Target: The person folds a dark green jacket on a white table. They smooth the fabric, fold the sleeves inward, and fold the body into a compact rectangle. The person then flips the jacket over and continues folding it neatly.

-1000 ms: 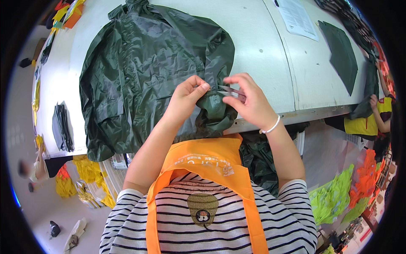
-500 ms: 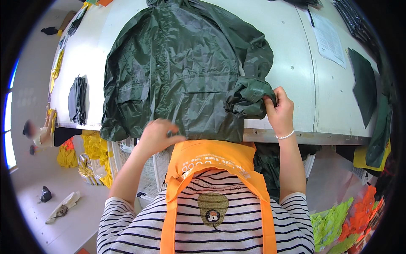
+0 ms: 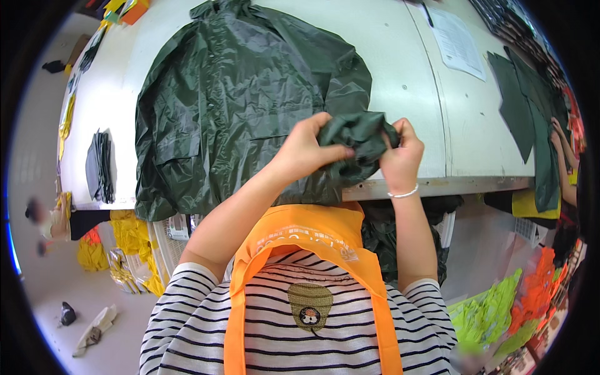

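From the head view, I see a dark green jacket [image 3: 244,87] spread on the white table [image 3: 409,62]. The left hand [image 3: 305,149] pinches its bunched sleeve end [image 3: 357,130] between thumb and fingers; the right hand [image 3: 401,156] grips the far side, fingers closed on cloth. The shiny fabric looks light, limp and probably slippery, so the gathered cuff seems the surest place to hold.

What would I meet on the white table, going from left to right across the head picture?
Something yellow → dark pile → green jacket → paper → dark panel.
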Motion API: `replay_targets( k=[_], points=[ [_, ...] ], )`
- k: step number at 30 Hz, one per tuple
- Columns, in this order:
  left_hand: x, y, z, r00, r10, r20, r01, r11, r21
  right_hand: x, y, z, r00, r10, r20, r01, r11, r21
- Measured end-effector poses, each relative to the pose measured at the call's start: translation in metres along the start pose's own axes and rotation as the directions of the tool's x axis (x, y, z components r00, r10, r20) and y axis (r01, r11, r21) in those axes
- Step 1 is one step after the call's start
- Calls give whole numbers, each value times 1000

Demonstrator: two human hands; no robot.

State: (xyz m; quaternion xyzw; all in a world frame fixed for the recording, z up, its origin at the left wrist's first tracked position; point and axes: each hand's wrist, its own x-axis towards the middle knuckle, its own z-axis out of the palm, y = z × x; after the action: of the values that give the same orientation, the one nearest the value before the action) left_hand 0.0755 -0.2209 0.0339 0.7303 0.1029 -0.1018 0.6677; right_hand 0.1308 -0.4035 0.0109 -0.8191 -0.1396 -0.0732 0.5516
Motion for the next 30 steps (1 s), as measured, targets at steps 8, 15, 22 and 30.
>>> replay_targets(
  k=[8, 15, 22, 30],
  points=[
    [50, -48, -22, 882, 219, -418, -214, 975, 60, -44, -46, 22, 891, -164, 422, 70, 971, 228],
    [-24, -10, 10, 951, 229, -210, -193, 965, 178, -1, 9, -22, 957, 1, -290, 6, 1000, 24],
    [-13, 18, 7, 599, 755, -266, -344, 543, 766, -13, -11, -31, 956, -45, -289, 80, 991, 108],
    [-15, 20, 13, 680, 686, -261, -481, 685, 547, -29, -38, -31, 951, 170, 257, -253, 907, 336]
  ],
)
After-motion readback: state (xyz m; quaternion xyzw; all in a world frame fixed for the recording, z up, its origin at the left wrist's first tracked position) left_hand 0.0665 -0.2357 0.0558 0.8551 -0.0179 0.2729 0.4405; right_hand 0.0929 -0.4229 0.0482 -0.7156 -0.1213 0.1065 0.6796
